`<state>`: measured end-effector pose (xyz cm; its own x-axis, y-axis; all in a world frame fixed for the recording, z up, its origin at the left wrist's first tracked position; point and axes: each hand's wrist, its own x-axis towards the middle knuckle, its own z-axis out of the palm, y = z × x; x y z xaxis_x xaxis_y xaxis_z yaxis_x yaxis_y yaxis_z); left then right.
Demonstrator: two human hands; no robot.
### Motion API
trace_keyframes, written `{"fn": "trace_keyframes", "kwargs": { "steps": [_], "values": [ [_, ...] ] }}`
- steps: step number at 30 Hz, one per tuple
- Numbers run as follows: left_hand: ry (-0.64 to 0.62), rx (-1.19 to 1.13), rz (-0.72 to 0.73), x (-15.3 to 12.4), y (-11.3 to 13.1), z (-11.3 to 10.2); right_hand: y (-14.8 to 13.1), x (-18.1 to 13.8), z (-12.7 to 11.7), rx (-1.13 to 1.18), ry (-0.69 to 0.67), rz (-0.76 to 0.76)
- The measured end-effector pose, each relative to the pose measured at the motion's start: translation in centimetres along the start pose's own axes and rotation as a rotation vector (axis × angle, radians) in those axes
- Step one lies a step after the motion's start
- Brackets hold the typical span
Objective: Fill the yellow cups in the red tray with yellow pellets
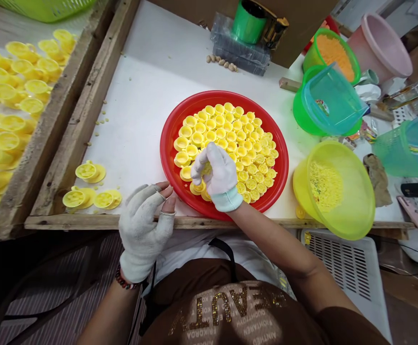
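Observation:
A round red tray [168, 143] carries many small yellow plastic cups [220, 121]; those toward its right side appear to have small bits inside. Over the front of the tray is my right hand [218, 175], in a white glove, its fingers curled inward. Yellow shows within the curl, but I cannot tell whether it is held bits or cups below. My left hand [146, 227], gloved with some fingertips bare, hovers at the table's front edge left of the tray. Its fingers bend loosely apart from the thumb, with nothing visible in them. Several yellow cup-and-saucer pieces [90, 171] lie left of it.
A yellow bowl [356, 206] of yellow bits stands at right, overlapping the table edge. Behind it are green and blue tubs [333, 103] and an orange-filled bucket [334, 52]. Wooden rails [83, 105] divide off more yellow pieces [7, 120]. Clear boxes [241, 52] sit at the back.

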<state>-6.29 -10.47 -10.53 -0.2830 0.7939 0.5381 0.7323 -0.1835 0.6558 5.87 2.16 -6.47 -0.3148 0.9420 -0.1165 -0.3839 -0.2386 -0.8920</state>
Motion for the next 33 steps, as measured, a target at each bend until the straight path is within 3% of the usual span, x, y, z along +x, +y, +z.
{"fn": "trace_keyframes", "kwargs": {
  "steps": [11,16,20,26,33],
  "values": [
    [0.017,-0.013,0.022,0.1,-0.1,-0.1,-0.9,2.1,2.1,-0.021,0.007,0.040],
    [0.010,0.000,0.033,0.3,-0.1,-0.2,-0.2,2.8,2.7,-0.074,-0.008,-0.019],
    [0.015,0.005,0.042,0.2,-0.1,-0.2,0.0,2.7,2.4,-0.102,-0.007,-0.031],
    [0.014,0.003,0.040,0.1,-0.2,-0.1,-0.5,1.8,1.4,0.036,0.016,0.045],
    [0.004,0.009,0.039,0.2,-0.3,0.0,-0.2,0.5,0.0,-0.042,0.015,0.036]
  ]
}}
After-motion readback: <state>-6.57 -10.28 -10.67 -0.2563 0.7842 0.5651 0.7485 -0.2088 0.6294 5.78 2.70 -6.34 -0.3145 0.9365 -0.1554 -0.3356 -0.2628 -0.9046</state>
